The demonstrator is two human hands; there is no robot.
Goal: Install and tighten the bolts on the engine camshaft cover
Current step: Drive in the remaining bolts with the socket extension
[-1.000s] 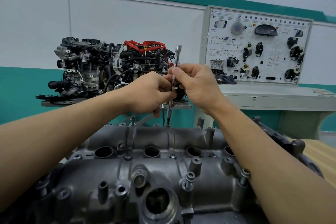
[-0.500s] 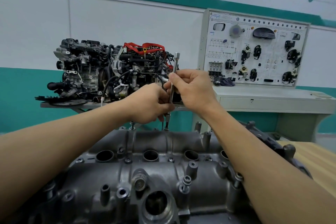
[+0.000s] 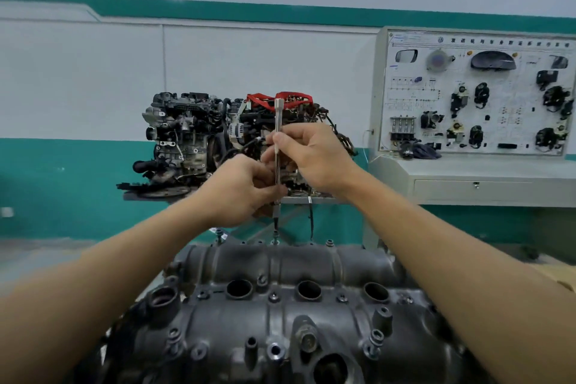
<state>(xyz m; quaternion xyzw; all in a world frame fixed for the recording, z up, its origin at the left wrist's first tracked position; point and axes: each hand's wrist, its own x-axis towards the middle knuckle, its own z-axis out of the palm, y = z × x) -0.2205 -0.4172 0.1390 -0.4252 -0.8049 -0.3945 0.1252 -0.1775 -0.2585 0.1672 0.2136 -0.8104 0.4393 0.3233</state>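
The dark grey camshaft cover (image 3: 280,315) fills the lower middle of the head view. A thin steel extension bar (image 3: 278,121) stands upright over the cover's far edge, its lower tip on a bolt (image 3: 275,238) there. My right hand (image 3: 311,156) pinches the bar's upper shaft between thumb and fingers. My left hand (image 3: 243,190) grips the bar lower down, fingers curled round it. Another bolt (image 3: 220,235) stands raised at the far edge to the left, and more bolts sit along the cover's near side.
Behind the cover stands a complete engine (image 3: 199,137) with red hoses on a stand. A white training panel (image 3: 473,93) with car parts sits on a cabinet at the right. A wooden bench top (image 3: 558,277) shows at the right edge.
The view has tilted up and shifted, so the cover sits lower in frame. Both hands keep hold of the bar on the same far-edge bolt, the right thumb now higher on the shaft.
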